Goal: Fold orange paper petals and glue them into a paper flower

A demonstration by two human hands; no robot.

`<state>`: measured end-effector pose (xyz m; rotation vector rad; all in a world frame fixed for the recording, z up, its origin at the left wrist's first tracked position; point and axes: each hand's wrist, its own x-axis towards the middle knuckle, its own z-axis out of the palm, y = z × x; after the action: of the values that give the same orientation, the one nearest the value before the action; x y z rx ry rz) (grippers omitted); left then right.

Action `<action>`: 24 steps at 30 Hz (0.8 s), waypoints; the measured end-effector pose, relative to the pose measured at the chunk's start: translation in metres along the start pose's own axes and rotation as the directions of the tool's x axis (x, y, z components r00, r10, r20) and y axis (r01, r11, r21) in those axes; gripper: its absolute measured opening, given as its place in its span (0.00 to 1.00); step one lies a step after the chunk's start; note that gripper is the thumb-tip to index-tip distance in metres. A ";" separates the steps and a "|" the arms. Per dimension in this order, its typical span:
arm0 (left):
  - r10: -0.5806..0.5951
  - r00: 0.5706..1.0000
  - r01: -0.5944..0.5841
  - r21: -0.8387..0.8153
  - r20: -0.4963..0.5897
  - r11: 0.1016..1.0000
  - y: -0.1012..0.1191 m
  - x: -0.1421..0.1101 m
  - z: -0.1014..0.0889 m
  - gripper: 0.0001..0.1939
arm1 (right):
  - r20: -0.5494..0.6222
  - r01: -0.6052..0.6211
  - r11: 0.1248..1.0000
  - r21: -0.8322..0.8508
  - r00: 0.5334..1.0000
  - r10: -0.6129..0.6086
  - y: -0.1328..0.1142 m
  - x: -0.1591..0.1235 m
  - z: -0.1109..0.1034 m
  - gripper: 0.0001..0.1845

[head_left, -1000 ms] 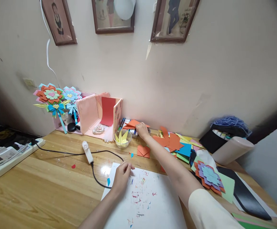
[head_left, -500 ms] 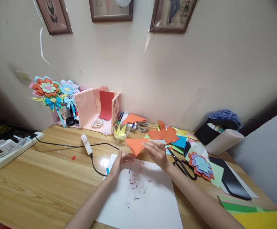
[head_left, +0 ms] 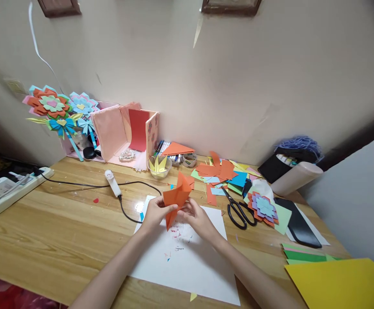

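An orange folded paper (head_left: 177, 196) is held up between my two hands, partly opened along its creases. My left hand (head_left: 156, 213) grips its left side, thumb in front. On the lower right side, my right hand (head_left: 197, 217) pinches the same paper. Beneath both hands lies a white sheet (head_left: 202, 266) marked with coloured ink. Behind the held paper, an orange folded triangle (head_left: 177, 149) rests on a set of markers next to a tape roll (head_left: 189, 159). Yellow folded pieces (head_left: 158, 166) stand in a clear bowl.
Black-handled scissors (head_left: 238, 210) lie right of the sheet, near a layered paper flower (head_left: 263, 207) and a phone (head_left: 298, 223). Orange cut-outs (head_left: 217, 168) pile up behind. A white corded device (head_left: 113, 183) sits left, its cable reaching the sheet. Yellow paper (head_left: 341, 281) fills the right front.
My right hand has come back from the markers with an orange folded paper. Both hands now hold it and its folds have spread apart. The view has tilted downward.
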<state>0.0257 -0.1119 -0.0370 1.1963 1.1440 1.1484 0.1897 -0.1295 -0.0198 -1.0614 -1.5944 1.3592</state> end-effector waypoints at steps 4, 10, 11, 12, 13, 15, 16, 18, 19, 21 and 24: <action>0.040 0.998 -0.043 0.066 0.041 0.997 0.004 -0.006 0.008 0.12 | -0.098 -0.060 0.994 0.088 0.993 0.069 0.002 0.007 0.005 0.22; -0.061 0.994 0.060 -0.014 -0.088 0.998 0.003 -0.001 0.001 0.19 | -0.211 -0.169 0.978 0.121 0.958 0.192 0.021 0.009 -0.022 0.18; -0.068 0.992 0.066 -0.023 -0.110 0.998 0.001 0.001 -0.001 0.20 | -0.224 -0.149 0.979 0.140 0.958 0.178 0.025 0.007 -0.026 0.18; -0.077 0.990 0.075 -0.021 -0.115 0.997 -0.001 0.003 -0.004 0.20 | -0.241 -0.131 0.980 0.148 0.956 0.165 0.028 0.005 -0.031 0.19; -0.087 0.990 0.088 0.004 -0.111 0.996 -0.004 0.004 -0.005 0.20 | -0.259 -0.122 0.982 0.144 0.953 0.156 0.031 0.003 -0.035 0.19; -0.080 0.989 0.098 0.147 -0.124 0.984 -0.009 0.005 -0.007 0.18 | -0.283 -0.118 0.987 0.111 0.948 0.145 0.035 -0.003 -0.041 0.19; -0.036 0.989 0.073 0.253 -0.146 0.965 -0.011 0.005 -0.007 0.18 | -0.286 -0.125 0.988 0.090 0.947 0.146 0.037 -0.006 -0.043 0.19; 0.146 0.977 -0.057 0.472 -0.156 0.880 -0.012 0.002 -0.006 0.22 | -0.262 -0.150 0.987 0.058 0.952 0.160 0.039 -0.012 -0.047 0.19; 0.255 0.960 -0.150 0.558 -0.115 0.816 -0.010 0.000 -0.004 0.26 | -0.238 -0.168 0.985 0.046 0.956 0.174 0.039 -0.014 -0.049 0.18; 0.391 0.918 -0.337 0.648 0.064 0.683 -0.006 -0.004 -0.001 0.29 | -0.186 -0.210 0.978 0.016 0.960 0.209 0.040 -0.019 -0.052 0.18; 0.333 0.858 -0.514 0.622 0.392 0.591 -0.001 -0.009 0.004 0.20 | -0.093 -0.262 0.964 -0.048 0.962 0.256 0.041 -0.023 -0.057 0.17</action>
<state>0.0294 -0.1215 -0.0377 2.2676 1.1778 0.8584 0.2558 -0.1281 -0.0539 -1.3861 -1.4788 1.4204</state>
